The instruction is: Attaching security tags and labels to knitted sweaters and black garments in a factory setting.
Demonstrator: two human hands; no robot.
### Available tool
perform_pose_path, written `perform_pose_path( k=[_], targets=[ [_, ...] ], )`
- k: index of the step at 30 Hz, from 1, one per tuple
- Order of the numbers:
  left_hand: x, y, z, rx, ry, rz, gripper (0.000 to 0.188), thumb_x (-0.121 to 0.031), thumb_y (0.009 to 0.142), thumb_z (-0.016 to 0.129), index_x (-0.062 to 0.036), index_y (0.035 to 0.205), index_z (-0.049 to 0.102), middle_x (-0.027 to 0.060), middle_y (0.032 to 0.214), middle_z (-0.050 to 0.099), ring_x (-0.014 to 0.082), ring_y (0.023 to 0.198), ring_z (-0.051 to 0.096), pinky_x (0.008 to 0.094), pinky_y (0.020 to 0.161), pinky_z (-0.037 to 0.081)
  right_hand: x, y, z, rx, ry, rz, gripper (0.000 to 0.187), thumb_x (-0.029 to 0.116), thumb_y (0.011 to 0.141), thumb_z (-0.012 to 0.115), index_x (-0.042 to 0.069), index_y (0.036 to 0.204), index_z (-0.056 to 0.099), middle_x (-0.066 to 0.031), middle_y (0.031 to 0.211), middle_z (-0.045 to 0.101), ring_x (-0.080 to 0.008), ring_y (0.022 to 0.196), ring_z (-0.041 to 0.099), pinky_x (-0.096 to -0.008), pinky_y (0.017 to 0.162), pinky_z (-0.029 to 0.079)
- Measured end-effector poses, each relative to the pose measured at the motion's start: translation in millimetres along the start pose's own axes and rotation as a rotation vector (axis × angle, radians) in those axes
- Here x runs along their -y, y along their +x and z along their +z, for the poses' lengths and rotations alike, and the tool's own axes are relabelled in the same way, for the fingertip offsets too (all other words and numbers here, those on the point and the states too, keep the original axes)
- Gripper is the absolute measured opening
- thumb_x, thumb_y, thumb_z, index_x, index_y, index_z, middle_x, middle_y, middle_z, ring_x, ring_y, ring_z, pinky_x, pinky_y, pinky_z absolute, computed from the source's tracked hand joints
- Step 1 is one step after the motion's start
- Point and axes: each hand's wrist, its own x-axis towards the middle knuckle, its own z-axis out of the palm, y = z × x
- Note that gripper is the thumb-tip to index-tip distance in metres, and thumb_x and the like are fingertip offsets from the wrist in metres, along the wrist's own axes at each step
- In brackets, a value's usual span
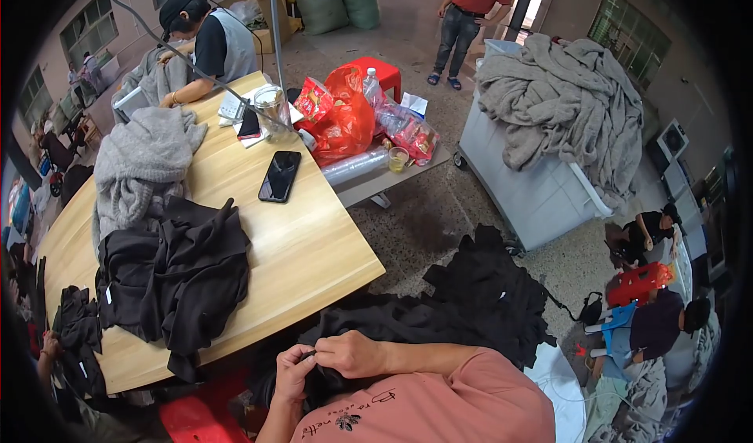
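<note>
My left hand (292, 372) and my right hand (346, 354) are close together near the table's front edge. Both are closed, pinching an edge of black knit fabric (329, 385) that bunches below them over my lap. Beyond my right forearm spreads a large dark heap of black fabric (488, 288); I cannot tell whether it joins the piece in my fingers. On the wooden table (314, 263) to my left lies a crumpled black garment (176, 266) with a small white tag, and behind it a grey knit garment (145, 157).
A black phone (280, 176) rests on the table, near a glass jar (271, 112). Red plastic bags (343, 114) cover a low side table. A white wheeled bin (510, 168) carries piled grey knits (561, 102). Across the table a person (220, 47) handles grey fabric; others stand or sit farther off.
</note>
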Motion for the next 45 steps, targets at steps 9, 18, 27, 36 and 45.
perform_pose_path(
  k=[9, 18, 27, 36, 45],
  targets=[
    [2, -6, 3, -0.034, 0.130, 0.060, 0.010, 0.003, 0.069, 0.067, 0.0020, 0.077, 0.062, 0.0018, 0.072, 0.061, 0.0062, 0.064, 0.053, 0.0192, 0.061, 0.043, -11, -4, 6, 0.073, 0.424, 0.212, 0.006, 0.000, 0.069, 0.056, 0.001, 0.072, 0.050, -0.0110, 0.074, 0.050, -0.0284, 0.063, 0.052, -0.0350, 0.054, 0.042],
    [-4, -1, 7, -0.037, 0.284, 0.186, 0.010, 0.006, 0.067, 0.067, 0.0018, 0.075, 0.062, 0.0044, 0.072, 0.062, 0.0080, 0.066, 0.054, 0.0200, 0.062, 0.044, -14, -1, 6, 0.046, 0.646, 0.402, 0.009, 0.001, 0.062, 0.060, 0.001, 0.065, 0.052, -0.0111, 0.064, 0.052, -0.0267, 0.059, 0.054, -0.0337, 0.052, 0.041],
    [-2, -17, 17, -0.141, 0.571, 0.336, 0.010, 0.008, 0.066, 0.062, 0.0001, 0.071, 0.059, 0.0074, 0.067, 0.060, 0.0111, 0.063, 0.055, 0.0222, 0.059, 0.043, 1, -7, 13, -0.005, 0.692, 0.531, 0.008, -0.003, 0.061, 0.055, 0.001, 0.064, 0.049, -0.0080, 0.059, 0.049, -0.0156, 0.054, 0.048, -0.0283, 0.049, 0.037],
    [-9, 20, 35, -0.286, 1.129, 1.157, 0.024, 0.010, 0.057, 0.056, 0.0006, 0.079, 0.052, 0.0151, 0.072, 0.052, 0.0302, 0.061, 0.053, 0.0357, 0.055, 0.043, 2, 9, -4, -0.215, 0.277, 0.349, 0.012, -0.007, 0.059, 0.056, 0.003, 0.066, 0.052, -0.0108, 0.066, 0.052, -0.0258, 0.059, 0.053, -0.0312, 0.051, 0.043],
    [-95, 18, 61, -0.255, 0.588, 1.149, 0.014, 0.010, 0.076, 0.050, 0.0001, 0.086, 0.049, 0.0113, 0.077, 0.052, 0.0181, 0.063, 0.052, 0.0279, 0.058, 0.045, 13, -17, 11, 0.509, 0.699, 0.128, 0.009, 0.012, 0.076, 0.056, 0.004, 0.074, 0.060, -0.0138, 0.066, 0.057, -0.0281, 0.059, 0.057, -0.0344, 0.054, 0.046]
  ],
)
